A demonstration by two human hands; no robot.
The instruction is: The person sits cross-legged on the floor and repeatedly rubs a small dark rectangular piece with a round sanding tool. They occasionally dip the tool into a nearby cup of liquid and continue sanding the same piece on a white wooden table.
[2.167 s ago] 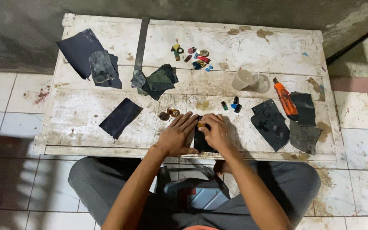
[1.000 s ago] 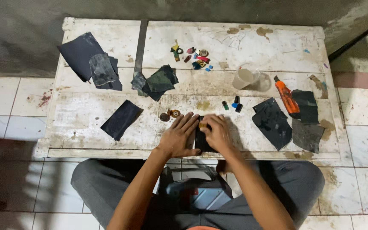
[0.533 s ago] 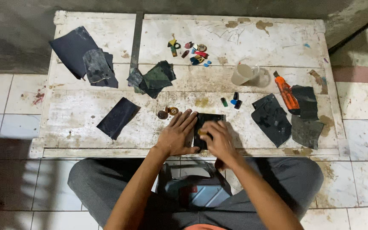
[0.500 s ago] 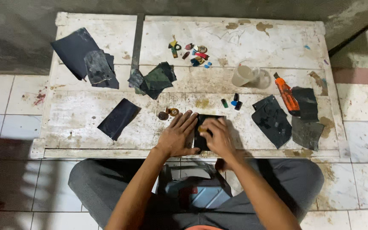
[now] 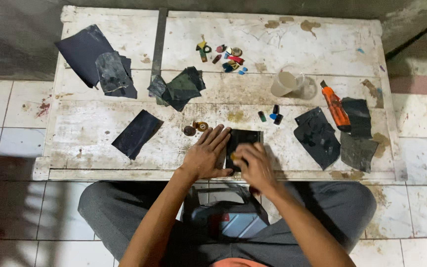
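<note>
Head view: left hand (image 5: 204,157) spread flat, fingers apart, pinning a dark sheet (image 5: 243,143) at the near edge of the white desk (image 5: 273,39); right hand (image 5: 256,165) pinched together on a small piece (image 5: 233,157) pressed against that sheet. Just right, more dark sheets (image 5: 317,136) and an orange tool (image 5: 336,106).

Two hands on the table, left hand (image 5: 204,157) and right hand (image 5: 254,165), with one dark sheet (image 5: 243,141) under them. Other dark sandpaper-like sheets: one lone sheet (image 5: 137,132), roughly three more piles (overlapping, so probably eight or nine sheets total). One clear plastic cup (image 5: 285,83), one orange-handled cutter (image 5: 335,106), two brownish round bits (image 5: 195,128), three small pieces (image 5: 271,114), one cluster of colourful bits (image 5: 223,55).
</note>
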